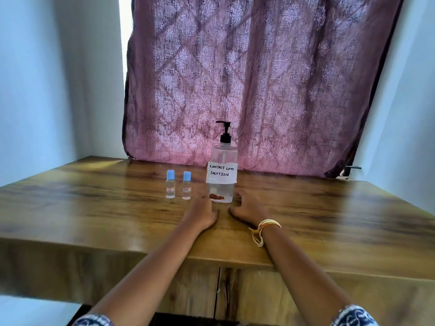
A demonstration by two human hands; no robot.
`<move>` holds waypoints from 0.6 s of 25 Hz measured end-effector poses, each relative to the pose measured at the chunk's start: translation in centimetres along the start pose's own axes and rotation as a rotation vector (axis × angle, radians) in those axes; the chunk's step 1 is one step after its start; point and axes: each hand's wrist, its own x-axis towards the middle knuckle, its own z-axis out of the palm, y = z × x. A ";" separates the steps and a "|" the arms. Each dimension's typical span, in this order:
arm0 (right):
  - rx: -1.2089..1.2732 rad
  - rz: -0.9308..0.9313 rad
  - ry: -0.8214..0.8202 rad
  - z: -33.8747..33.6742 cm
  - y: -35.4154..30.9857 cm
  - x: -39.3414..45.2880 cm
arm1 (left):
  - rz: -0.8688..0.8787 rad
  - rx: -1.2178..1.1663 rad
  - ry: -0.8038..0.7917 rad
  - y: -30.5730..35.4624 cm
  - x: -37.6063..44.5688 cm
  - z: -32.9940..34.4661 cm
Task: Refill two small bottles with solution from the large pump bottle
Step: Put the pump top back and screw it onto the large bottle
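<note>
Clear pump bottle (222, 170) with black pump and white label; two small bottles (170, 184) (186, 186) capped blue; brown wood-grain counter (94, 201); mauve damask-patterned curtain (259, 78).

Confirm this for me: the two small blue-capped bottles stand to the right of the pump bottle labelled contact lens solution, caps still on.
Wrong side. In the head view the two small blue-capped bottles stand to the left of the pump bottle labelled contact lens solution. Their caps are indeed on.
</note>
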 end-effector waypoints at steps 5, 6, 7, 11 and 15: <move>-0.336 0.014 -0.073 1.0 -1.0 -2.9 | 0.052 0.172 -0.031 -0.2 -2.7 -0.4; -0.365 0.017 -0.076 1.0 -1.3 -3.7 | 0.049 0.196 -0.039 -0.1 -3.5 -0.7; -0.382 0.016 -0.074 1.1 -1.2 -4.0 | 0.048 0.213 -0.044 -0.2 -4.0 -1.0; -0.477 0.026 -0.093 1.0 -1.4 -6.1 | 0.044 0.317 -0.113 -0.2 -6.0 -2.1; -0.451 0.043 -0.050 0.4 -1.8 -7.0 | 0.019 0.270 -0.130 0.0 -6.9 -3.4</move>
